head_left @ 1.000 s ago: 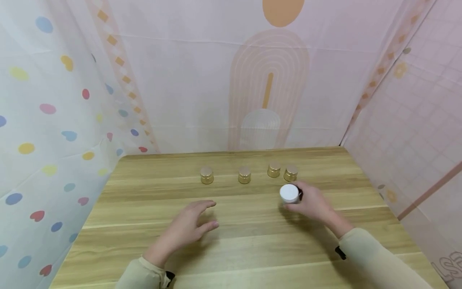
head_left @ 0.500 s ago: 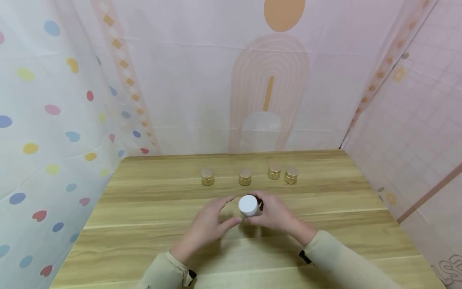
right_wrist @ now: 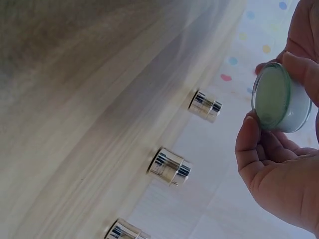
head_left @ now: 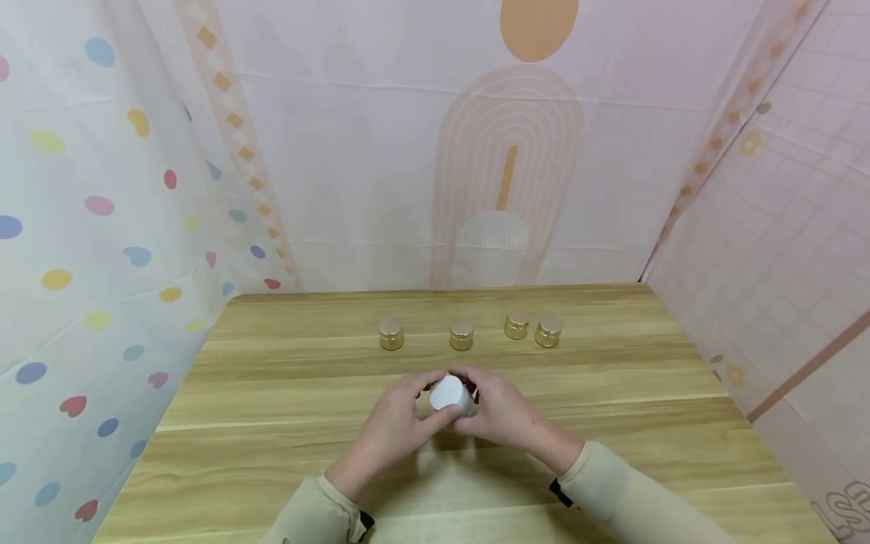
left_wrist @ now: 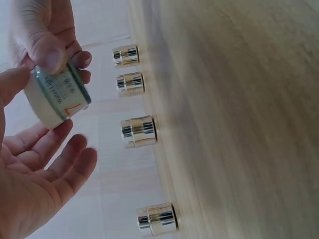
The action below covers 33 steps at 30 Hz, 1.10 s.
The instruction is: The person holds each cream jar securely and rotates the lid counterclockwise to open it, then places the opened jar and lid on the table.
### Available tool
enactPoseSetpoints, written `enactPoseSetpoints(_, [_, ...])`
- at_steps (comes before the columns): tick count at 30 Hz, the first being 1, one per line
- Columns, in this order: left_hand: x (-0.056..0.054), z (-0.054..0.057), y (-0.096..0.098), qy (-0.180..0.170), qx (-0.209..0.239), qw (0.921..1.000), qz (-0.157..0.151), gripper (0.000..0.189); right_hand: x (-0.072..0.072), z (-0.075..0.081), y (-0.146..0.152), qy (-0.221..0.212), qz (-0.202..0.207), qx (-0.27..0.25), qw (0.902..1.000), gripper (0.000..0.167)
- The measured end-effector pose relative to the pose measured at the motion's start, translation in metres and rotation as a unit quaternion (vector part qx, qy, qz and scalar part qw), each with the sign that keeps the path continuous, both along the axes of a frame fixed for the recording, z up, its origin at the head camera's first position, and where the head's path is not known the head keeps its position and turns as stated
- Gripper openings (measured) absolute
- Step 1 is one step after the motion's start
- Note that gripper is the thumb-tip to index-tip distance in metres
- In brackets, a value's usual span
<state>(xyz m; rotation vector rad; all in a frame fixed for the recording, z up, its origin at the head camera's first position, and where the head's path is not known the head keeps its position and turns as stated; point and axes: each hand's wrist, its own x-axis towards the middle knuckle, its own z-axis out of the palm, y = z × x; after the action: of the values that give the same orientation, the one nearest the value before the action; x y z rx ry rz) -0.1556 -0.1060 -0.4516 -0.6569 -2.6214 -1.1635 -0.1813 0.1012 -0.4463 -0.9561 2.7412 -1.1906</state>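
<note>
A cosmetic cream jar point(head_left: 447, 394) with a white lid is held up over the table between both hands. Its pale green glass body carries a label with small print and an orange mark, seen in the left wrist view. My left hand point(head_left: 390, 419) has its thumb and fingers about the lid, pinching it from the left. From the other side, my right hand point(head_left: 506, 412) grips the body, its thumb over the label. The right wrist view shows the round glass base of the jar point(right_wrist: 273, 97), tilted. Parts of the rim are hidden by fingers.
Several small gold-lidded jars stand upright in a loose row towards the back of the wooden table point(head_left: 272, 423): one left point(head_left: 390, 334), one central point(head_left: 461, 335), and two close together at right, a rear one point(head_left: 516, 325) and a front one point(head_left: 547, 331). Patterned curtains surround the table.
My right hand has carried the white-lidded jar leftwards to the middle. My left hand, earlier apart with fingers spread, has moved right and taken hold of the lid. The jar has tilted.
</note>
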Motion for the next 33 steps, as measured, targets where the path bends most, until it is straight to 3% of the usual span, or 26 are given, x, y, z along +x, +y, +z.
enactPoseSetpoints(6, [0.000, 0.001, 0.001, -0.008, 0.033, 0.9991, 0.026, 0.043, -0.004, -0.004, 0.004, -0.061, 0.026, -0.038, 0.9971, 0.059])
enactPoseSetpoints(10, [0.001, 0.003, -0.001, -0.018, 0.048, 0.9982, 0.032, 0.044, -0.007, -0.004, 0.009, -0.148, 0.046, -0.071, 0.9854, 0.063])
enactPoseSetpoints(13, [0.000, 0.005, -0.003, -0.018, 0.043, 0.9986, 0.024, 0.049, -0.007, -0.003, 0.012, -0.179, 0.044, -0.078, 0.9798, 0.066])
enactPoseSetpoints(18, [-0.001, 0.008, -0.008, -0.009, -0.008, 0.9999, -0.012, 0.056, -0.005, 0.001, 0.013, -0.143, 0.039, -0.052, 0.9876, 0.064])
enactPoseSetpoints(24, [-0.002, 0.009, -0.015, -0.003, -0.078, 0.9960, -0.043, 0.056, -0.001, 0.001, 0.012, -0.101, 0.049, -0.031, 0.9932, 0.061])
enactPoseSetpoints(33, [-0.004, 0.007, -0.013, -0.007, -0.083, 0.9940, -0.070, 0.051, 0.001, 0.001, 0.009, -0.072, 0.032, -0.014, 0.9968, 0.064])
